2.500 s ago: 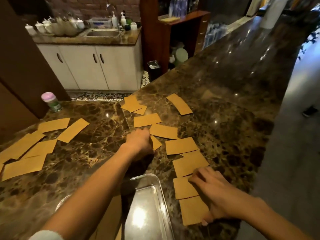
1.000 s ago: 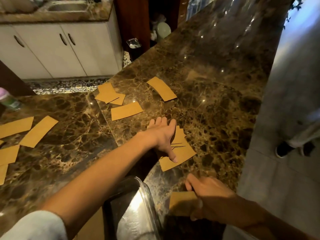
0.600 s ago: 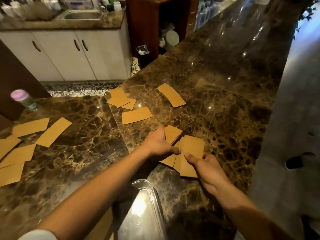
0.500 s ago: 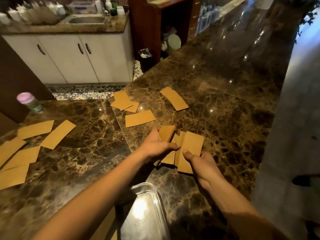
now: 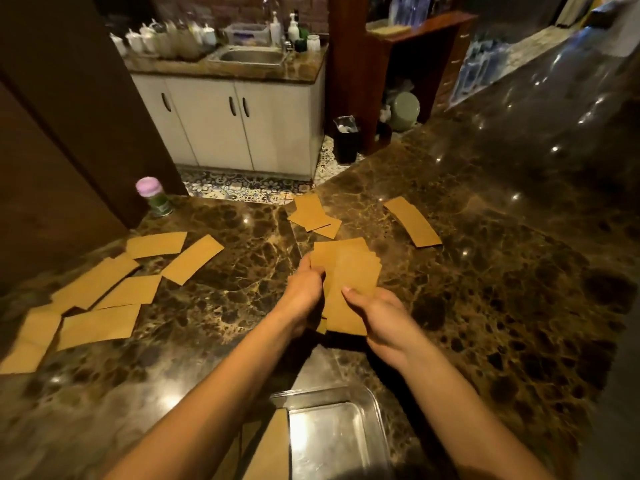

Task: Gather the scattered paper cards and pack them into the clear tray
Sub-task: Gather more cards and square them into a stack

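Note:
Both hands hold a stack of tan paper cards [image 5: 349, 275] above the dark marble counter. My left hand [image 5: 304, 292] grips the stack's left edge, and my right hand [image 5: 379, 315] holds its lower right with the thumb on top. The clear tray [image 5: 375, 407] sits near the front edge, below my hands, with a card [image 5: 273, 448] lying along its left side. Loose cards remain on the counter: a small overlapping pile [image 5: 313, 216] beyond the stack, a single card [image 5: 412, 221] to the right, and several cards [image 5: 104, 289] spread at the left.
A green bottle with a pink cap [image 5: 154, 197] stands at the counter's back left by a dark wooden panel. Beyond the counter are white cabinets [image 5: 239, 126] under a sink, a black bin [image 5: 346, 138] on the floor and a wooden shelf. The counter [image 5: 519, 271] runs far to the right.
The cards near the middle were swept together. Both hands have lifted and squared them into one stack, which now also covers the spot where a single card lay beyond it.

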`<state>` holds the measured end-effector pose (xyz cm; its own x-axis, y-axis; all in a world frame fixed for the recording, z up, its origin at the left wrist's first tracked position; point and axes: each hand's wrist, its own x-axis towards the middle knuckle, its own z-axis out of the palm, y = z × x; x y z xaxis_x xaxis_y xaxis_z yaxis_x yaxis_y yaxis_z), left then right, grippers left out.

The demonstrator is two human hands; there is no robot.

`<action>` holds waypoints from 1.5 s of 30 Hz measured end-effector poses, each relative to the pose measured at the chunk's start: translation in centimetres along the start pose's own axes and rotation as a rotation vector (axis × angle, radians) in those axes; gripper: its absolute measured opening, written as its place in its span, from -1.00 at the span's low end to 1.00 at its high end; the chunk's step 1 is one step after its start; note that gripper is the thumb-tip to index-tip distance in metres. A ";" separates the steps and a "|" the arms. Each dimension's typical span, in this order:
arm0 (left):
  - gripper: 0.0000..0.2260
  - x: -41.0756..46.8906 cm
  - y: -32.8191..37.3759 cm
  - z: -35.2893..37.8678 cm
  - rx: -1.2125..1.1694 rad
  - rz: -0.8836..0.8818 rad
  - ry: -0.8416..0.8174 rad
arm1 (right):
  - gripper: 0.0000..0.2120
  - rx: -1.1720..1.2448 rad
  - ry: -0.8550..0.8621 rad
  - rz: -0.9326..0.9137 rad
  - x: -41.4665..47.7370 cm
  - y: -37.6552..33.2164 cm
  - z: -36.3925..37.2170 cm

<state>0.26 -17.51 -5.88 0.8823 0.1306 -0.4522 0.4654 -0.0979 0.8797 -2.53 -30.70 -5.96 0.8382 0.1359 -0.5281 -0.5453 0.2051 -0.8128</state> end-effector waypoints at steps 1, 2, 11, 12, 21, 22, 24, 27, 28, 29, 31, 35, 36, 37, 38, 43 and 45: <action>-0.67 -0.3 -0.2 -0.5 -0.091 0.006 -0.001 | -0.76 -0.067 -0.001 -0.006 0.0 0.1 0.6; -0.67 -0.9 -0.3 -1.2 -0.146 0.008 -0.014 | -0.76 -0.112 -0.007 -0.023 0.0 0.1 1.1; -0.55 -7.6 1.3 -4.5 -0.859 -0.044 -0.260 | -0.42 -0.646 -0.228 -0.271 -5.0 -0.9 5.5; -0.49 -8.3 1.3 -4.6 -0.929 -0.030 -0.285 | -0.26 -0.829 -0.156 -0.387 -5.5 -0.9 5.7; -0.49 -13.3 1.6 -6.2 -1.077 0.105 -0.458 | -0.29 -1.191 -0.440 -0.942 -11.2 -4.2 5.0; -0.46 -13.8 1.4 -6.3 -1.050 0.091 -0.482 | -0.28 -1.262 -0.455 -0.973 -11.4 -4.5 4.9; -0.47 -14.9 1.1 -6.5 -0.970 0.096 -0.490 | -0.28 -1.343 -0.458 -1.019 -12.0 -5.1 5.1; -0.56 -16.4 1.5 -6.5 -0.877 0.132 -0.425 | -0.28 -1.362 -0.512 -0.994 -12.9 -5.4 5.4; -0.58 -16.7 1.6 -6.5 -0.878 0.131 -0.387 | -0.28 -1.376 -0.525 -1.002 -13.2 -5.4 5.5; -0.59 -17.1 1.6 -6.4 -0.879 0.130 -0.342 | -0.28 -1.391 -0.524 -1.026 -13.4 -5.5 5.5; -0.58 -17.8 1.4 -6.3 -0.854 0.141 -0.241 | -0.28 -1.428 -0.462 -1.094 -13.8 -5.5 5.7; -0.70 -20.2 0.1 -6.0 -0.865 0.100 -0.249 | -0.18 -1.441 -0.420 -1.036 -14.3 -5.6 5.5; -0.68 -20.6 -0.3 -6.1 -0.890 0.088 -0.234 | -0.10 -1.388 -0.446 -0.943 -14.7 -5.4 5.5; -0.65 -21.2 -0.4 -6.2 -0.917 0.088 -0.205 | 0.01 -1.275 -0.443 -0.832 -15.3 -5.1 5.7; -0.62 -21.4 -0.5 -6.4 -0.942 0.095 -0.177 | 0.08 -1.104 -0.396 -0.732 -15.8 -4.8 5.8; -0.52 -22.5 -0.6 -7.1 -0.953 0.139 -0.045 | -0.47 -0.511 -0.344 -0.591 -15.7 -2.7 5.4; -0.56 -23.1 -0.6 -7.1 -0.911 0.166 -0.011 | -0.70 -0.426 -0.375 -0.600 -16.0 -2.5 5.4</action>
<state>-20.92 -13.49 5.04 0.9354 0.1749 -0.3074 0.1018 0.6993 0.7076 -14.56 -28.18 5.87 0.8893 0.4501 0.0812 0.1055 -0.0292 -0.9940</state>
